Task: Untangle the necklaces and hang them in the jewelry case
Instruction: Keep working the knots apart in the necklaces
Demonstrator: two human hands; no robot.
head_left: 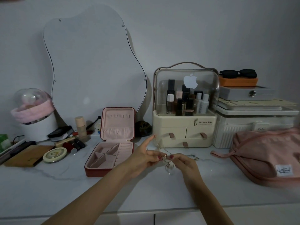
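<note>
A tangle of thin necklaces [165, 157] hangs between both hands above the white counter. My left hand [144, 158] pinches the chains with thumb and fingers, and one gold chain loops up over its raised index finger. My right hand [183, 161] pinches the same knot from the right. A clear heart-like pendant [168, 168] dangles under the knot. Another chain [194, 156] trails on the counter to the right. The red jewelry case [112, 140] with pink lining stands open to the left of my hands, its lid upright with small hooks near the top.
A cream cosmetics organiser [185, 124] with drawers stands right behind my hands. A pink pouch [266, 156] lies at the right, stacked boxes [253, 111] behind it. A wavy mirror [94, 62] leans on the wall. Makeup items [71, 140] and a round tin [54, 154] crowd the left.
</note>
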